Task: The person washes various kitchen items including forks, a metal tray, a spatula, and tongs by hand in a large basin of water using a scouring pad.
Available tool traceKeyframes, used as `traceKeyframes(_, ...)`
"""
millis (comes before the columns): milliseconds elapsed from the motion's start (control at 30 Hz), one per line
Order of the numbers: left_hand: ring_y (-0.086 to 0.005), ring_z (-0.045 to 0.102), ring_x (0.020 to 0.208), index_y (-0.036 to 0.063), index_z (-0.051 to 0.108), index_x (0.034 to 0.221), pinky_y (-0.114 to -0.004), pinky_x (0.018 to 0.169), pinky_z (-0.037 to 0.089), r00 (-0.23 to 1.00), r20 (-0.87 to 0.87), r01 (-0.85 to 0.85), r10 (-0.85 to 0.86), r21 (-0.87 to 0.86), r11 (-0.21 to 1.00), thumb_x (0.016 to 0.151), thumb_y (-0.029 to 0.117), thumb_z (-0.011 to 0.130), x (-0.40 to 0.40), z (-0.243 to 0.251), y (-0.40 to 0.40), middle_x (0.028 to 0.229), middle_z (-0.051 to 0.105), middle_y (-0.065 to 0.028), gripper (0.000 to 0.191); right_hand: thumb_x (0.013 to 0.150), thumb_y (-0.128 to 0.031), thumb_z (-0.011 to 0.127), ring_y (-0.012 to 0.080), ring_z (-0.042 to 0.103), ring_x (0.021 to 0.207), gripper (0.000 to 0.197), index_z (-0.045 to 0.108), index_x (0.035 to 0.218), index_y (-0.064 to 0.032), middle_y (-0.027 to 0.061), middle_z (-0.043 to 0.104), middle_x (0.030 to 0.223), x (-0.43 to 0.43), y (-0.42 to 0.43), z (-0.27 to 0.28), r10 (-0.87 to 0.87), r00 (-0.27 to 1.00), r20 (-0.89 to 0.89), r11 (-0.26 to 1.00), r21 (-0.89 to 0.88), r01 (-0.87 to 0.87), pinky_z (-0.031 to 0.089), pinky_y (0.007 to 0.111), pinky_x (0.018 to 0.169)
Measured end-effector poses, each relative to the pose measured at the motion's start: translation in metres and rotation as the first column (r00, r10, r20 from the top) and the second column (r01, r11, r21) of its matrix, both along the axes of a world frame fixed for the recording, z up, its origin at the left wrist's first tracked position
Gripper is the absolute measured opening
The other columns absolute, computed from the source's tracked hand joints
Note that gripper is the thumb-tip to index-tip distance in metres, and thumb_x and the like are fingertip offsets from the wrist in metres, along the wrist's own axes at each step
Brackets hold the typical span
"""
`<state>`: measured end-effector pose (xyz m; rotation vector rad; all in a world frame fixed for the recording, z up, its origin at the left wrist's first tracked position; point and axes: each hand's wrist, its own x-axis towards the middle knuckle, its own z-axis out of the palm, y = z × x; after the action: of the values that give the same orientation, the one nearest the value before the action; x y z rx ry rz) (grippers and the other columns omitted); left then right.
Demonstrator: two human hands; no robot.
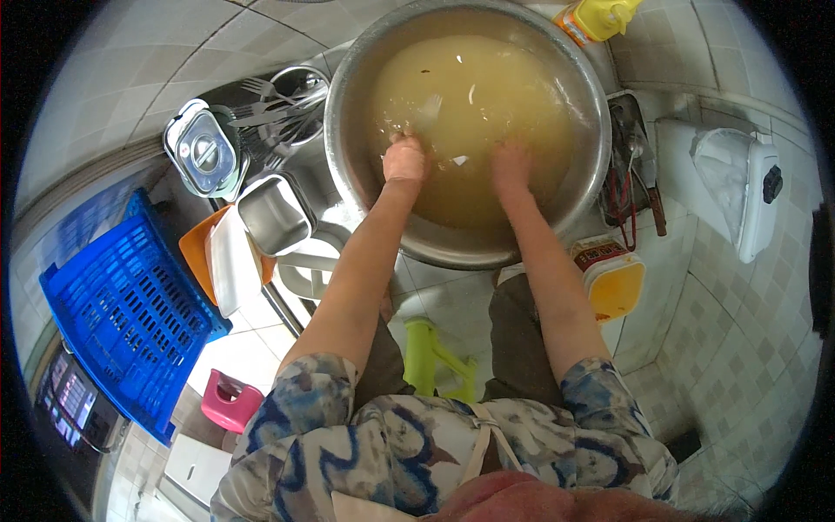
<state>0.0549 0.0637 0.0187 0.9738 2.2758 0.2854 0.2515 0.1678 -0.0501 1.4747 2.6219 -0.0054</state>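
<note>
A large round metal basin [338, 140] holds cloudy yellowish water with small bits floating on it. My left hand [404, 158] is at the water's surface on the basin's left side, its fingers bent and partly under water; whether it grips anything is hidden. A fork's tines [432, 104] show faintly in the water just above it. My right hand [511, 163] is sunk in the water on the right side, blurred by it, and what it touches cannot be seen. A small white scrap [460, 160] floats between the hands.
Left of the basin lie forks and knives [267, 117] on a metal bowl, lidded metal containers [205, 153], a square metal pan [274, 215] and a blue plastic basket [130, 313]. At right are a tray with red-handled tongs [629, 189] and a yellow-filled tub [615, 287]. A yellow bottle [597, 19] stands behind.
</note>
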Motion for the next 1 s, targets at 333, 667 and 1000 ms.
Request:
traceKeyframes(333, -0.0319, 0.061, 0.095, 0.0039, 0.065, 0.094, -0.037, 0.083, 0.049, 0.982, 0.177, 0.005, 0.061, -0.349, 0.937, 0.082, 0.023, 0.050, 0.025, -0.014, -0.024, 0.098, 0.062, -0.0210, 0.027, 0.067, -0.011, 0.064, 0.0297, 0.062, 0.086, 0.016, 0.064, 0.082, -0.0091, 0.0129, 0.063, 0.082, -0.044, -0.069, 0.058, 0.403, 0.915, 0.007, 0.880, -0.277, -0.386, 0.048, 0.044, 0.072)
traceKeyframes(667, -0.0304, 0.060, 0.088, 0.0061, 0.062, 0.097, -0.038, 0.075, 0.048, 0.797, 0.598, 0.098, -0.081, 0.004, 0.995, 0.080, 0.019, 0.057, 0.009, -0.063, -0.075, 0.092, 0.063, -0.0159, 0.023, 0.076, -0.016, 0.057, 0.0386, 0.057, 0.084, 0.020, 0.059, 0.091, -0.0044, 0.0197, 0.061, 0.089, -0.068, -0.067, 0.053, 0.075, 0.961, -0.266, 0.555, -0.789, -0.262, 0.047, 0.043, 0.073)
traceKeyframes(1000, -0.0276, 0.056, 0.098, 0.0072, 0.056, 0.107, -0.037, 0.079, 0.045, 0.947, 0.279, 0.186, -0.160, -0.069, 0.980, 0.085, 0.017, 0.050, -0.010, -0.095, -0.080, 0.100, 0.059, -0.0136, 0.025, 0.084, -0.022, 0.054, 0.0162, 0.053, 0.085, 0.028, 0.056, 0.105, -0.0036, 0.0056, 0.059, 0.091, -0.075, -0.086, 0.036, -0.343, 0.875, -0.341, 0.236, -0.933, -0.271, 0.044, 0.032, 0.078)
